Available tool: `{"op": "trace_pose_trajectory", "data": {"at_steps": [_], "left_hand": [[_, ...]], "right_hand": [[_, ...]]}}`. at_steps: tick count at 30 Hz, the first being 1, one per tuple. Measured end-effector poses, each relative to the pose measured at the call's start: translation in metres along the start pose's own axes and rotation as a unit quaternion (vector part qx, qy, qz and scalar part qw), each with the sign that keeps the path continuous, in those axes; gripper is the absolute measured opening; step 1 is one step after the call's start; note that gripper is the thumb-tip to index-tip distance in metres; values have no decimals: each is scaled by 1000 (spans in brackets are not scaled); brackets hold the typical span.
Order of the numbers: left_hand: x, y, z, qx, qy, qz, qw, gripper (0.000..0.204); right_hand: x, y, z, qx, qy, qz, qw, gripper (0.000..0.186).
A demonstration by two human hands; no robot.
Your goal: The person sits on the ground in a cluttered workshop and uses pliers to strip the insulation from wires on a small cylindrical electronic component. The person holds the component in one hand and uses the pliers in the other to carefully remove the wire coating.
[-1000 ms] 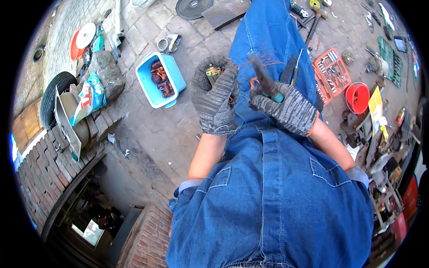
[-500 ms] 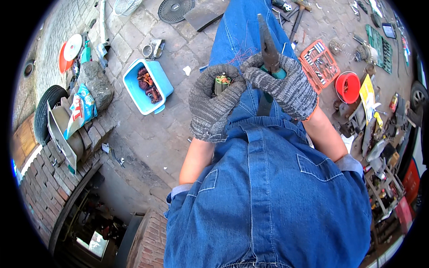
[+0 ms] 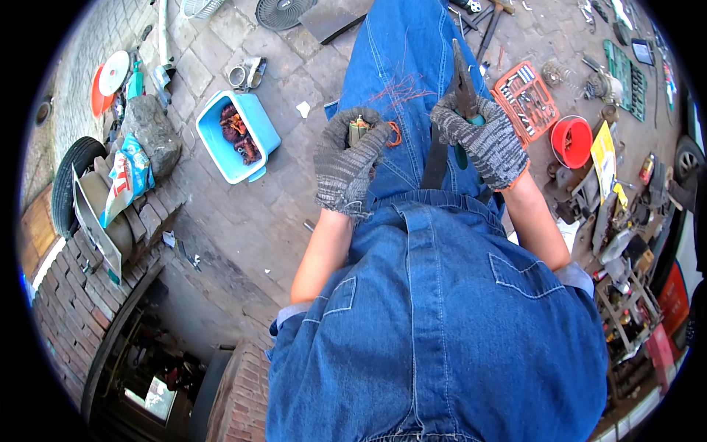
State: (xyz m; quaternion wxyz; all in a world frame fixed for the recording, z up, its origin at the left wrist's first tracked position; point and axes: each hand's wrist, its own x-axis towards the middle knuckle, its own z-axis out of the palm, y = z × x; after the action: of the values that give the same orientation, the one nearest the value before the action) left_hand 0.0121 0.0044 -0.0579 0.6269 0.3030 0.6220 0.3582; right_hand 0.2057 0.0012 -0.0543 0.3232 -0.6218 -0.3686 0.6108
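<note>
Both hands wear grey knitted gloves and are held over my denim-covered lap. My left hand (image 3: pixel 345 166) is closed around a small part with a pale green, block-like end (image 3: pixel 359 131); its lower portion is hidden by the fingers. A loop of orange-red wire (image 3: pixel 395 134) shows beside those fingers. Off to the right, my right hand (image 3: pixel 482 144) grips pliers (image 3: pixel 464 87) with green handles, their dark jaws pointing away from me. Fine reddish wire strands (image 3: pixel 403 90) lie scattered on the denim between and beyond the hands. A dark flat strip (image 3: pixel 434 166) rests between my legs.
At left stands a light blue basin (image 3: pixel 268 147) containing reddish-brown wire bundles (image 3: pixel 237 131). An orange tool case (image 3: pixel 524 103), a red bucket (image 3: pixel 557 140) and a hammer (image 3: pixel 492 28) lie to the right. A stone (image 3: pixel 151 136) and a tyre (image 3: pixel 65 191) sit far left.
My right hand has drawn the pliers rightward, away from my left hand, widening the gap. The orange-red wire loop beside my left fingers has come into view.
</note>
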Motion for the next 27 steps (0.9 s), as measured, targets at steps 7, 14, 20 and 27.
{"op": "trace_pose_trajectory", "data": {"at_steps": [7,14,20,27], "left_hand": [[22,1,0,-6,2,-15,1000,20],[52,1,10,105,-37,-1,994,27],[51,-3,-2,77,-69,1,995,29],[44,1,-3,-52,-93,-32,994,27]], "right_hand": [[6,3,0,17,-39,36,998,22],[24,2,10,-61,-38,1,997,28],[30,2,11,-70,-31,12,997,28],[35,1,12,-119,-19,-19,992,28]]}}
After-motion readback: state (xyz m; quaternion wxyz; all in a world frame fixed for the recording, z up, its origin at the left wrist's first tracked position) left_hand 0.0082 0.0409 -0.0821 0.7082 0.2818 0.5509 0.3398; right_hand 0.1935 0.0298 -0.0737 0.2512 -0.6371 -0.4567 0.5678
